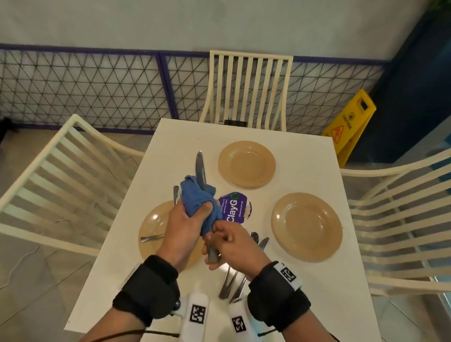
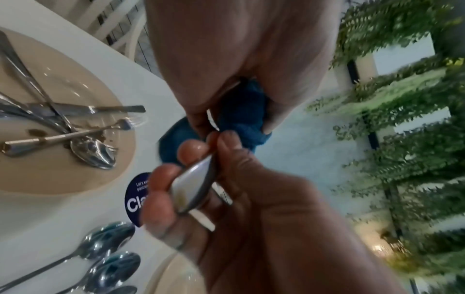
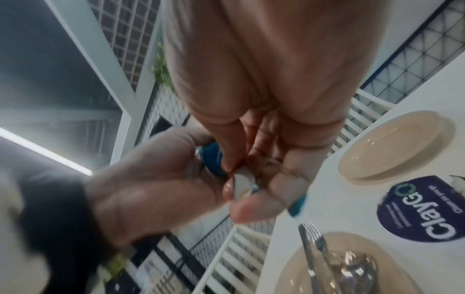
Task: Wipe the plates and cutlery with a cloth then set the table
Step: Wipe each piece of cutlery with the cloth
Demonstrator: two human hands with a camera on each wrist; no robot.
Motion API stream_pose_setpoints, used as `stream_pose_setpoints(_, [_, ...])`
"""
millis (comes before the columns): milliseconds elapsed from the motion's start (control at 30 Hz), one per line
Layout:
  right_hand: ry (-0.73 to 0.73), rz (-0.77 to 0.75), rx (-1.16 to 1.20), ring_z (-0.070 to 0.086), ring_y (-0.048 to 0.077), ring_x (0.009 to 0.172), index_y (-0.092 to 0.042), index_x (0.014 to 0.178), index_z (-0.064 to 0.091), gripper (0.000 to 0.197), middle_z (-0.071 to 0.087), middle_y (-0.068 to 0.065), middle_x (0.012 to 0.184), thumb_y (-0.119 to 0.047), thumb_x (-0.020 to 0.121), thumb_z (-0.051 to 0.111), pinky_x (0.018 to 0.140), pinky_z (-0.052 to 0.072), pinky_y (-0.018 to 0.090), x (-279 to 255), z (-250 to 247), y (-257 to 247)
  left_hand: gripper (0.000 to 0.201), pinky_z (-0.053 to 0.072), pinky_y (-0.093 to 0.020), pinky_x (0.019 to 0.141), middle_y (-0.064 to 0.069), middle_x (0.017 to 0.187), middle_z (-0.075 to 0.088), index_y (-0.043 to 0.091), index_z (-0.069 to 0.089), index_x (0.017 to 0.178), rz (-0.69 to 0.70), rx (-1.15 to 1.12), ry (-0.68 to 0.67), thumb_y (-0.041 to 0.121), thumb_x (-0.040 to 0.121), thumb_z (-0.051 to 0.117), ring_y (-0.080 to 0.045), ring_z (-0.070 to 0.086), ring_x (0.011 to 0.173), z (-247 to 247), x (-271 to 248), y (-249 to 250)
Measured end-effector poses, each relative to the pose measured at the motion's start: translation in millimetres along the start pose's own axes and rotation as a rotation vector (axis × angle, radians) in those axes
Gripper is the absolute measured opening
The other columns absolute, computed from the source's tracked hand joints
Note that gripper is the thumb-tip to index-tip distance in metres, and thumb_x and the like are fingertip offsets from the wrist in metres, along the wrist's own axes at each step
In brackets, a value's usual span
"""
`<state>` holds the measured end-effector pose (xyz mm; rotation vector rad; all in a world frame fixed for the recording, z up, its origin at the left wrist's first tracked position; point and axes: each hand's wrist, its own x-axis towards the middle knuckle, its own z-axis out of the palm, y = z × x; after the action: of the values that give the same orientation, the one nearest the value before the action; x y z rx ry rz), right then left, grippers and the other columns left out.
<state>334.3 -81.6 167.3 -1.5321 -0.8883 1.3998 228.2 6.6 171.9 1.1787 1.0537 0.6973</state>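
A table knife is held over the white table, blade pointing away from me. My left hand grips a blue cloth wrapped round the knife's middle. My right hand pinches the knife's handle at its near end. In the left wrist view the cloth bunches inside the left hand, just beyond the right hand. Two bare tan plates lie at the far side and the right. A third plate below my left hand carries soiled cutlery.
Several spoons and forks lie on the table near its front edge, under my right wrist. A purple round sticker marks the table's middle. Cream slatted chairs stand at the left, far and right sides. A yellow caution sign stands beyond.
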Motion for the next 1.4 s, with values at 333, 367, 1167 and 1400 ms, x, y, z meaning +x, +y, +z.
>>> stream_pose_setpoints(333, [0.193, -0.076, -0.300, 0.069, 0.018, 0.083, -0.018, 0.099, 0.073, 0.016, 0.074, 0.002, 0.093, -0.025, 0.096, 0.059, 0.082, 0.058, 0.037, 40, -11, -1, 0.040, 0.054, -0.045, 0.100, 0.006, 0.120, 0.069, 0.024, 0.056, 0.130, 0.125, 0.373, -0.124, 0.020, 0.092, 0.068, -0.015, 0.067, 0.109, -45, 21, 6])
stream_pose_setpoints(367, [0.236, -0.088, -0.193, 0.069, 0.015, 0.084, -0.020, 0.104, 0.072, 0.016, 0.073, 0.003, 0.098, -0.026, 0.097, 0.059, 0.083, 0.059, 0.039, 43, -15, -8, 0.043, 0.054, -0.048, 0.099, 0.004, 0.116, 0.071, 0.024, 0.056, 0.129, 0.123, 0.411, -0.145, 0.026, 0.088, 0.069, -0.017, 0.068, 0.107, -51, 23, 7])
stream_pose_setpoints(1167, [0.658, -0.154, 0.349, 0.052, 0.014, 0.059, -0.010, 0.076, 0.061, 0.023, 0.056, 0.013, 0.074, -0.014, 0.099, 0.059, 0.062, 0.052, 0.028, 118, -41, -51, 0.033, 0.056, -0.021, 0.084, 0.009, 0.105, 0.074, 0.022, 0.059, 0.122, 0.045, 0.353, -0.329, 0.008, 0.094, 0.067, -0.007, 0.070, 0.098, -77, 44, -21])
stream_pose_setpoints(1400, [0.646, -0.057, 0.431, 0.054, 0.017, 0.058, -0.005, 0.088, 0.063, 0.017, 0.059, 0.011, 0.070, -0.014, 0.100, 0.057, 0.060, 0.049, 0.028, 104, -33, -21, 0.023, 0.052, -0.016, 0.079, 0.020, 0.099, 0.074, 0.028, 0.063, 0.117, 0.103, 0.350, -0.194, 0.029, 0.094, 0.067, 0.001, 0.070, 0.094, -81, 45, -28])
